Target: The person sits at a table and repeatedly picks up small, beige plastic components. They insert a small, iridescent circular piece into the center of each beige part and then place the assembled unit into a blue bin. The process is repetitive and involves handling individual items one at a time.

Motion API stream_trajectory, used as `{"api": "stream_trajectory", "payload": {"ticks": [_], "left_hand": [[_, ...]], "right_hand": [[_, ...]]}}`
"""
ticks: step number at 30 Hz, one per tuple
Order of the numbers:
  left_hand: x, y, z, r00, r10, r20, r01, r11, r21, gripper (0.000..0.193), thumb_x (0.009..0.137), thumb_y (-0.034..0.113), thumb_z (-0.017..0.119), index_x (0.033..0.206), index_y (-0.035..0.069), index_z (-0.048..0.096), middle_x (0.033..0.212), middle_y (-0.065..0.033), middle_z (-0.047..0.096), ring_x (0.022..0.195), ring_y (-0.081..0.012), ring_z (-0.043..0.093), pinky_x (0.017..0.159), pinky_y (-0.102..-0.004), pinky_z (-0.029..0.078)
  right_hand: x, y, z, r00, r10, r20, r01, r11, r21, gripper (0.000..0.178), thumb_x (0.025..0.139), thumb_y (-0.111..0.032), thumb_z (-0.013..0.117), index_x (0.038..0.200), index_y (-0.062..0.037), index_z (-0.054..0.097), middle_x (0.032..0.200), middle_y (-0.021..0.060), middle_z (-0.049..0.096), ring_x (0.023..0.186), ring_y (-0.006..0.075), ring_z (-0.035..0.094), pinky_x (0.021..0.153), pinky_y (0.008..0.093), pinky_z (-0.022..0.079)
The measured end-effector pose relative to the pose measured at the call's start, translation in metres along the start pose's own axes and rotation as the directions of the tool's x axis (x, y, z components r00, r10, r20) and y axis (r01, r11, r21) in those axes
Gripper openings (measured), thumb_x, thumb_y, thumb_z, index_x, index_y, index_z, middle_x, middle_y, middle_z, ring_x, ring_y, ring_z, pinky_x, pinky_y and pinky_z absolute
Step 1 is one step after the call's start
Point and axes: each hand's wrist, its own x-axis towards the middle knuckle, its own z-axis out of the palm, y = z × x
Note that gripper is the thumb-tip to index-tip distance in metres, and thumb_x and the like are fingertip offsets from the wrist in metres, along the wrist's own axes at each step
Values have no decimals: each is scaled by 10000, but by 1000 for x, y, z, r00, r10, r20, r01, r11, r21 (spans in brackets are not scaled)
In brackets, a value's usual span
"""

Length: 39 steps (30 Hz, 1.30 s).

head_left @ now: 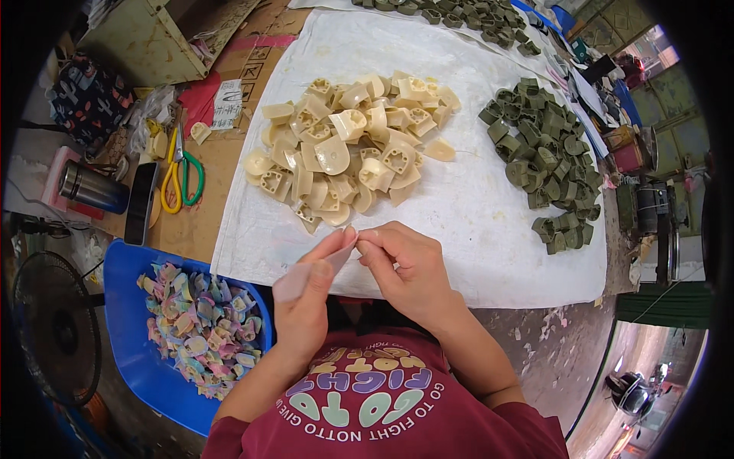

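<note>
My left hand (307,306) is closed on a thin, whitish translucent sheet (290,283), which hangs over the palm side of the thumb. Close beside it, my right hand (407,268) pinches thumb and forefinger together at the sheet's upper tip; whether it grips the sheet or something tiny there is hidden. Both hands are over the near edge of a white-covered table (474,252). Just beyond them lies a heap of cream-coloured molded plastic pieces (355,138), some rounded, some with small holes.
Dark green molded pieces (547,153) are piled at the right, with more at the far edge. A blue tub (118,306) of pastel pieces (200,329) stands lower left. Scissors (180,172), a phone (141,203) and a steel flask (93,186) lie left; a fan (53,329) stands beside the tub.
</note>
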Motion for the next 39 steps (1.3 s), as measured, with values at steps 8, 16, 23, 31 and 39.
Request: {"api": "stream_trajectory", "payload": {"ticks": [8,16,23,31,39], "left_hand": [[1,2,6,999,18,36,-22,994,103,437,1018,231,451,1323,-81,481,1316,-177,559,1214,-223,533,1059,-335,360],[4,4,-3,989,-5,-148,7,1000,12,484,1020,262,457,1322,-115,452,1262,-219,583,1164,-189,531,1009,-305,385],[-1,5,5,991,31,-129,-12,989,146,474,1019,255,461,1339,-96,450,1291,-214,564,1194,-214,527,1045,-331,371],[-3,9,4,983,172,62,-183,942,283,440,1028,249,430,1333,-66,470,1288,-198,576,1217,-251,540,1099,-387,318],[-2,14,6,945,232,229,-322,776,543,393,1011,187,438,1333,-33,484,1308,-178,569,1244,-284,526,1135,-489,210]], "right_hand": [[1,4,3,994,87,-60,-86,996,13,54,815,-5,632,865,16,638,755,116,624,613,185,605,550,292,476],[-10,31,-21,960,151,-238,-171,983,-65,60,828,-38,673,834,0,628,704,96,611,571,145,597,523,265,473],[-8,-15,3,996,49,-73,-53,997,-55,140,811,-88,736,805,-10,619,728,91,611,586,152,620,507,265,475],[-1,-9,-3,991,126,45,-129,988,82,103,860,-78,658,896,18,655,755,104,620,560,144,587,494,269,447],[-1,-10,-4,969,243,47,-247,959,139,85,832,-53,606,845,29,625,716,122,604,592,208,594,537,328,457]]}}
